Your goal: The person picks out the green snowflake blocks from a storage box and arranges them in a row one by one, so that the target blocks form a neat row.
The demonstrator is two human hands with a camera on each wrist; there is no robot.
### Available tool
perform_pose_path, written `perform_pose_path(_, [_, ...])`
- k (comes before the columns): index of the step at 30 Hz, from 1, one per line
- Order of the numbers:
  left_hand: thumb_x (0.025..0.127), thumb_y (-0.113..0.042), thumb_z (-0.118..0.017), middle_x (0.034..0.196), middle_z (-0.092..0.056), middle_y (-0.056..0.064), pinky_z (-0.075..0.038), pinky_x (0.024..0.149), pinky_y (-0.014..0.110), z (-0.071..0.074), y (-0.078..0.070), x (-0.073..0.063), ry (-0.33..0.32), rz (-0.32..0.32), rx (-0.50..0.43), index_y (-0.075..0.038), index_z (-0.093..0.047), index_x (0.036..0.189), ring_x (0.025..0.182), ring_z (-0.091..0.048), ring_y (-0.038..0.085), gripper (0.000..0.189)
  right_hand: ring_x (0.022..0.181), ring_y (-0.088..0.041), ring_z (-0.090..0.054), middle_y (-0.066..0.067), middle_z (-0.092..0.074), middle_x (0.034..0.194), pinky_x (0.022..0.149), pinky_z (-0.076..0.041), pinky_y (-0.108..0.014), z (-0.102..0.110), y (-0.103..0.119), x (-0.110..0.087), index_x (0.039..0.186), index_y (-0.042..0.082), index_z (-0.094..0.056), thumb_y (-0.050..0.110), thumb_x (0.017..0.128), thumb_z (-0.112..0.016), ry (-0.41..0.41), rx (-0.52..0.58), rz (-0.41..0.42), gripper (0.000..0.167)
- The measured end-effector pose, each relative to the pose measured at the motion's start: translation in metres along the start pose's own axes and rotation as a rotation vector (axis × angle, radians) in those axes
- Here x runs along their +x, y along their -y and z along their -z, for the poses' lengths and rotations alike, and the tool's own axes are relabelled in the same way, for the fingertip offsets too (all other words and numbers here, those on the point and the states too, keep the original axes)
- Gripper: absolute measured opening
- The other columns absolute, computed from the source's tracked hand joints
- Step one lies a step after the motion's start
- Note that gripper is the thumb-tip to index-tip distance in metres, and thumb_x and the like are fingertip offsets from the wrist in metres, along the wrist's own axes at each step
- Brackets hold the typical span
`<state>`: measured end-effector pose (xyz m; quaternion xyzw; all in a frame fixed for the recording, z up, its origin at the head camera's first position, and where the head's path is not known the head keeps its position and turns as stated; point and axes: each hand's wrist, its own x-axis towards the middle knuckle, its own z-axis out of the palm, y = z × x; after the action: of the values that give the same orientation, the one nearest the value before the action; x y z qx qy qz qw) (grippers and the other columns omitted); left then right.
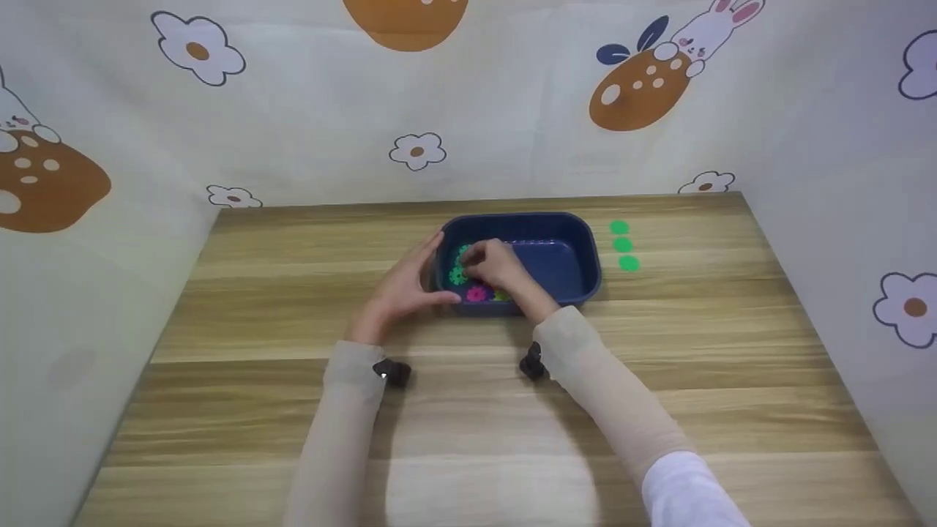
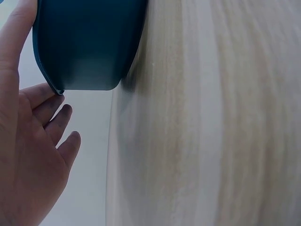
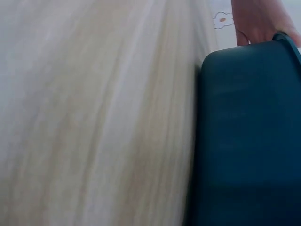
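Observation:
A dark blue plastic tub stands on the wooden table. Inside its left end lie small gear-shaped pieces: green ones and a pink one. My left hand rests with straight fingers against the tub's left outer wall. In the left wrist view the left hand lies along the tub, thumb on the rim. My right hand reaches into the tub with fingers curled over the green pieces; whether it grips one is hidden. The right wrist view shows only the tub's wall and the left hand beyond it.
Three green round dots sit in a row on the table just right of the tub. Patterned cloth walls enclose the table at the back and both sides.

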<state>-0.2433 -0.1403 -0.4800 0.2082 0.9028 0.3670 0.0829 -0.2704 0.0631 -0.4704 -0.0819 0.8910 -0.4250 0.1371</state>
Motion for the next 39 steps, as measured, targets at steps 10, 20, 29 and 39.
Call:
perform_pose_path(10, [0.079, -0.049, -0.081, 0.169, -0.014, 0.009, -0.019, 0.126, 0.053, 0.0, 0.0001, 0.001, -0.002, -0.033, 0.03, -0.016, -0.018, 0.161, 0.155, -0.017, 0.033, 0.108, 0.102, -0.026, -0.072, -0.016, -0.075, 0.11, 0.094, -0.057, -0.036, -0.0036, 0.0, -0.0035, 0.113, 0.0, -0.072, 0.005, 0.087, -0.071, 0.115, -0.007, 0.08, 0.027])
perform_pose_path(20, [0.077, -0.056, -0.079, 0.169, -0.014, 0.01, -0.02, 0.126, 0.052, -0.0002, 0.0023, 0.0025, -0.004, -0.057, 0.02, -0.014, -0.019, 0.16, 0.155, -0.017, 0.034, 0.111, 0.103, -0.029, -0.072, -0.022, -0.074, 0.111, 0.093, -0.056, -0.032, -0.0053, -0.0016, -0.0036, 0.118, -0.005, -0.067, 0.006, 0.088, -0.07, 0.25, 0.066, 0.113, 0.032])
perform_pose_path(29, [0.075, -0.061, -0.079, 0.169, -0.016, 0.006, -0.02, 0.126, 0.051, 0.0001, 0.0034, 0.0013, -0.014, -0.047, 0.009, -0.017, -0.021, 0.16, 0.155, -0.018, 0.029, 0.113, 0.101, -0.025, -0.071, -0.022, -0.072, 0.116, 0.089, -0.056, -0.028, -0.0021, -0.0033, -0.0037, 0.119, -0.004, -0.067, 0.013, 0.091, -0.068, 0.314, 0.082, 0.122, 0.033])
perform_pose_path(39, [0.076, -0.058, -0.079, 0.169, -0.016, 0.005, -0.02, 0.126, 0.052, 0.0006, 0.002, 0.0017, -0.008, -0.034, 0.02, -0.017, -0.02, 0.16, 0.155, -0.018, 0.029, 0.11, 0.079, -0.004, -0.06, -0.01, -0.076, 0.107, 0.073, -0.049, -0.016, 0.0031, -0.0049, -0.0063, 0.11, 0.003, -0.075, 0.02, 0.087, -0.07, 0.321, 0.085, 0.124, 0.03])
